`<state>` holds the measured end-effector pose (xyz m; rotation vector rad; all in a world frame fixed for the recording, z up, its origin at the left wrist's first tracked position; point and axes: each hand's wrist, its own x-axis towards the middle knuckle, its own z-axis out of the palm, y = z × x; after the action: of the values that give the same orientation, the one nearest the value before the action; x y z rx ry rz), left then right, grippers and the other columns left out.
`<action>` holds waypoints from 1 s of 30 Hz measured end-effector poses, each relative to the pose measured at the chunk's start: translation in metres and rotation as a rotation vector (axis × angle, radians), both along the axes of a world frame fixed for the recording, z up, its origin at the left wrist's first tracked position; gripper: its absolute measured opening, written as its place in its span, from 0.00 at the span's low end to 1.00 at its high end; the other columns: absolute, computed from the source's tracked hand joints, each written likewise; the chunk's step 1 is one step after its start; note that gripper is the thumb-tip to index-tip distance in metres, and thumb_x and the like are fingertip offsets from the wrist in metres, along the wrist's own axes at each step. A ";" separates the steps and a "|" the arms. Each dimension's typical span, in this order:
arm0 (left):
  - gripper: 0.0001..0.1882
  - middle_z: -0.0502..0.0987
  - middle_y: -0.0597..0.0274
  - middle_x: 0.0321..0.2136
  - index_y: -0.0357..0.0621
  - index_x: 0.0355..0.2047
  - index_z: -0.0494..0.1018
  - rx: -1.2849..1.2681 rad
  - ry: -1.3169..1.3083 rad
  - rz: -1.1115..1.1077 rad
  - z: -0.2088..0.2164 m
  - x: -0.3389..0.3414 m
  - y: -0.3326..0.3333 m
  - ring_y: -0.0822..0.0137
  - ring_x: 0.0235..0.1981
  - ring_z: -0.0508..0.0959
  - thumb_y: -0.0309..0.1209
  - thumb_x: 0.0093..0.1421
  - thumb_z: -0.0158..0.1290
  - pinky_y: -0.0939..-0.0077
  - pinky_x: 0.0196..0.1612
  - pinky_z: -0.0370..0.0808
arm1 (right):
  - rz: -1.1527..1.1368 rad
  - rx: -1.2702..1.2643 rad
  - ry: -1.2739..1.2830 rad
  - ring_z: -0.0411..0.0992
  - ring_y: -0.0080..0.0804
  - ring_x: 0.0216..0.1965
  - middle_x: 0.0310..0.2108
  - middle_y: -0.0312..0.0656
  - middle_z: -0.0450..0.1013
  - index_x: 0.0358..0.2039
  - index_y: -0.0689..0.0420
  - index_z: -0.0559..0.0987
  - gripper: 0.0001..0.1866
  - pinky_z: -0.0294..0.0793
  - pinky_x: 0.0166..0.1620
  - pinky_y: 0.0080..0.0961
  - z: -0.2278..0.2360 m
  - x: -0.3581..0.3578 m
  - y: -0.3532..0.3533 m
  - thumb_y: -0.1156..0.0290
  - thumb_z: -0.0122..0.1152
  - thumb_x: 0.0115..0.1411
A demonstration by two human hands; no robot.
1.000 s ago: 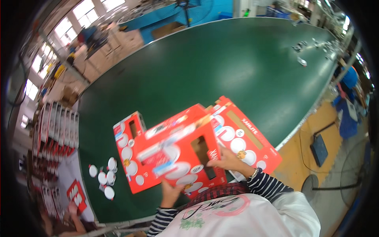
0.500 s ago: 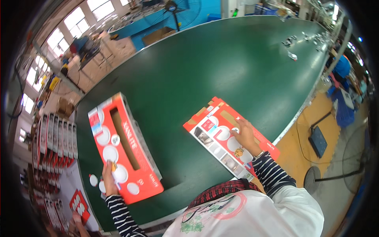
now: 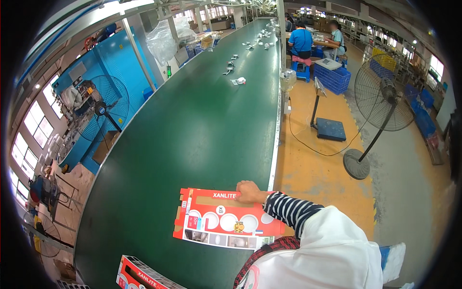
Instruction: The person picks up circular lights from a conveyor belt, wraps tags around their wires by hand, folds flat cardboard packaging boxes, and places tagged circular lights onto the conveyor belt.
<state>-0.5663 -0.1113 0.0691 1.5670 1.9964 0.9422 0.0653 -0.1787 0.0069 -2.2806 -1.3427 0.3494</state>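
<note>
A flat red carton [image 3: 226,216] with pictures of round white lamps lies over the green belt in front of me. A brown cut-out window runs along its upper part. My right hand [image 3: 250,191] grips its far edge, near the right end, with curled fingers. At the bottom of the view, left of centre, part of a second red carton [image 3: 137,274] shows, with a dark window opening. It stands out as a box with depth, and its lower part is cut off by the view. My left hand is out of view.
Small white and silver parts [image 3: 238,81] lie farther up the green belt [image 3: 192,135]. To the right are a platform scale [image 3: 331,129], a pedestal fan [image 3: 356,163] and blue crates [image 3: 332,77]. A person in blue [image 3: 301,41] sits beyond, with another person nearby.
The view has swung up and to the right. My right hand has shifted from the flat carton's face to its far edge. My left hand and most of the other carton have left the view.
</note>
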 end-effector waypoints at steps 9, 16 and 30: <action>0.23 0.71 0.49 0.46 0.29 0.52 0.62 0.077 -0.412 -0.316 0.053 0.201 -0.036 0.60 0.47 0.70 0.27 0.58 0.51 0.71 0.53 0.64 | 0.122 0.141 0.066 0.72 0.46 0.35 0.27 0.47 0.73 0.33 0.60 0.74 0.17 0.68 0.42 0.38 0.054 -0.021 0.004 0.61 0.63 0.47; 0.20 0.72 0.56 0.37 0.33 0.48 0.65 -0.348 -0.384 -0.450 -0.066 0.279 -0.037 0.64 0.37 0.70 0.25 0.54 0.50 0.73 0.42 0.67 | 0.376 0.129 -0.057 0.72 0.48 0.32 0.25 0.49 0.73 0.30 0.60 0.74 0.19 0.69 0.35 0.41 0.062 -0.041 0.008 0.57 0.65 0.46; 0.20 0.71 0.55 0.41 0.33 0.47 0.66 -0.189 -0.788 -0.068 -0.091 0.260 -0.041 0.62 0.41 0.70 0.34 0.58 0.51 0.71 0.44 0.66 | 0.383 -0.091 0.116 0.71 0.48 0.31 0.24 0.52 0.72 0.30 0.63 0.75 0.23 0.67 0.34 0.43 0.082 -0.046 -0.025 0.51 0.58 0.51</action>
<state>-0.3066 -0.1521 -0.0219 0.9354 1.4074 1.0843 0.0193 -0.2035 0.0892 -2.0272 -1.7312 0.6699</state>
